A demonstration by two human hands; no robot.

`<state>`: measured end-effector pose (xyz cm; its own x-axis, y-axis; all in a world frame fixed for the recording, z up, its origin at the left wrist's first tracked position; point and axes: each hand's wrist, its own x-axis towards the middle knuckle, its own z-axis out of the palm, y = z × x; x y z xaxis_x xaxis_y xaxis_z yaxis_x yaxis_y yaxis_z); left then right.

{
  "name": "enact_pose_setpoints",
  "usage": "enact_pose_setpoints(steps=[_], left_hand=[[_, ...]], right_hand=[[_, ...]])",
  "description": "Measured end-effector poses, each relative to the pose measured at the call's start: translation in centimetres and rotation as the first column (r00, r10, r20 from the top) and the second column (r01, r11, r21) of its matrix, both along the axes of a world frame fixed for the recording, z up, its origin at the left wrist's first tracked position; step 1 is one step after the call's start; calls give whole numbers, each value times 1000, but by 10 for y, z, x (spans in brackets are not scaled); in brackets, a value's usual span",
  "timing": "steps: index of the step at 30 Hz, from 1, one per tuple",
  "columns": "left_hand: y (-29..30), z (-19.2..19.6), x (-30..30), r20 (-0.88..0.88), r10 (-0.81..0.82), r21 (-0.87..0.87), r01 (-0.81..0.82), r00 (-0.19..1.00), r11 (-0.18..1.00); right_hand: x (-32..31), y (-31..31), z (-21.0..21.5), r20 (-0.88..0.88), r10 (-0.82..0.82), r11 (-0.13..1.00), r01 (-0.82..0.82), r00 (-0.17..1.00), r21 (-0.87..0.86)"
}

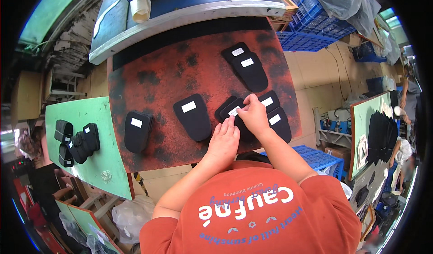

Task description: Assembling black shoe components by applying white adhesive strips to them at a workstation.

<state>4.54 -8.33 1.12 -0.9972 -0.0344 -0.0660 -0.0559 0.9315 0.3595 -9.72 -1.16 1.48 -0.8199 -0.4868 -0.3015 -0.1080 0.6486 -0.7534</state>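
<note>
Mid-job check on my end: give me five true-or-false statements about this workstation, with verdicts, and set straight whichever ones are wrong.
1. The left hand and right hand are both at a white label on a black pad. True.
2. The leftmost pad stack on the red table lacks a label. False: the pad stack bears a white one on top.
3. A green table is to the left of the red table. True.
4. The bundles on the green table are orange. False: the bundles are black.
5. Blue crates stand near the red table's far right corner. True.
</note>
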Motion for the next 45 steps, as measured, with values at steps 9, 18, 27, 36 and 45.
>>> enact_pose_setpoints(steps=[9,18,27,36,45], left_hand=[[8,-5,13,-69,86,63,-81,994,995],[13,-12,20,-103,179,166,-160,979,973],[14,-10,20,-87,140,92,-132,986,987],[18,-7,16,-69,117,27,-116,991,993],[17,-10,16,-33,107,5,-107,994,994]], right_hand=[[0,0,-4,-361,169,981,-121,917,152],[-13,23,24,-201,22,974,-66,979,-218],[-38,48,28,-729,209,976,-191,651,109],[-25,-32,-2,-351,826,543,-788,441,290],[-38,-11,25,-123,613,776,-624,781,-90]])
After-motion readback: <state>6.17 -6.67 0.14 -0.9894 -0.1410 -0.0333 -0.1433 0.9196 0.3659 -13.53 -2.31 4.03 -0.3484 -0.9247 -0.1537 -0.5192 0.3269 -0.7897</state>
